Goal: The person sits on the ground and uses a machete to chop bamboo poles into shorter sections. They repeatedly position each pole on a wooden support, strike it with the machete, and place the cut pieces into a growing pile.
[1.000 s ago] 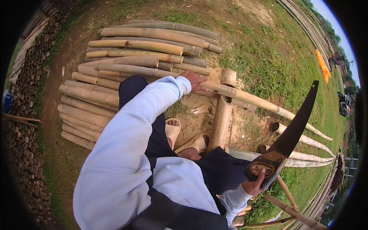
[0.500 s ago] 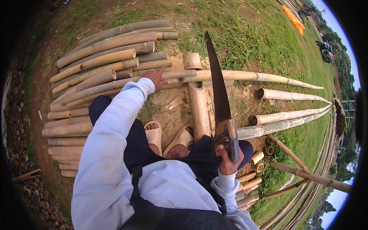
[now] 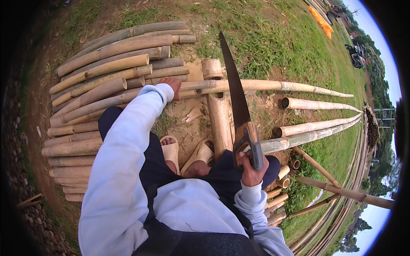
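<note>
My right hand [image 3: 255,170] grips the handle of a handsaw [image 3: 239,94] with a dark blade and a wooden and grey grip. The blade points up and away, its teeth facing left, and passes in front of a long bamboo pole [image 3: 265,85]; whether it touches cannot be told. That pole lies crosswise in the notch of a thick bamboo support [image 3: 220,121]. My left hand [image 3: 172,87] is closed over the pole left of the support, its fingertips partly hidden.
Cut bamboo lengths [image 3: 77,147] are piled at the left. More long poles [image 3: 316,105] lie on the grass at the right, above a slanted bamboo frame [image 3: 341,192]. Short offcuts [image 3: 277,200] sit beside my right knee. A motorbike [image 3: 356,55] stands far right.
My left hand's stretched index finger has folded down, and the hand now closes on the pole. The saw has shifted slightly left in view, its blade tilting a little further left.
</note>
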Demonstrator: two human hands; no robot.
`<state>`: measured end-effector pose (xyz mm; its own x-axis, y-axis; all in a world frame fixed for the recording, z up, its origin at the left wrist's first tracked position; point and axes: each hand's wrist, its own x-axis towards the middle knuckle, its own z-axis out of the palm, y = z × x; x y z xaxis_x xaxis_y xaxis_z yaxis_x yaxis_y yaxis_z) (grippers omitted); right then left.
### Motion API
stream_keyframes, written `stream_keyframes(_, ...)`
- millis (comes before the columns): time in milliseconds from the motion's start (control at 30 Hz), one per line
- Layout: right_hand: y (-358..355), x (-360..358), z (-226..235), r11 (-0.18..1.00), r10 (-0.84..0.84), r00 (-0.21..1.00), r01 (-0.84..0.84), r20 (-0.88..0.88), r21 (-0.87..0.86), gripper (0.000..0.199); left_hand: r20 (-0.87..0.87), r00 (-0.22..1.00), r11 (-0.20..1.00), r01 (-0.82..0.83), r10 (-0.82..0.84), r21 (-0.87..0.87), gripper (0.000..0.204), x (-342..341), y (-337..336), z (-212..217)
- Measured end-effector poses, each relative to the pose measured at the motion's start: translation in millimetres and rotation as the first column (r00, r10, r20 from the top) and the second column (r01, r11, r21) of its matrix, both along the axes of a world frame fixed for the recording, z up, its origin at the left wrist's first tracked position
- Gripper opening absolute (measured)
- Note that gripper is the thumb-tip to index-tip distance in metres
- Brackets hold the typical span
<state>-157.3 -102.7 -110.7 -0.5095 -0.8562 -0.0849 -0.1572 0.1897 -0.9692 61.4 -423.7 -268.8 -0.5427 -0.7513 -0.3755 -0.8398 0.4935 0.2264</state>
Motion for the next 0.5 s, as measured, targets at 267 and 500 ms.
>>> stream_keyframes(267,-9,27,-30,0.998,0.049,0.998,-0.05,0.028,0.044,0.011,0.049,0.997,0.998,-0.055,0.056,-0.021,0.062,53,3,-4)
stream_keyframes(500,6,33,-55,0.982,0.144,0.99,-0.142,-0.003,0.124,0.013,-0.003,0.994,0.991,-0.111,0.111,-0.068,0.055,51,9,3)
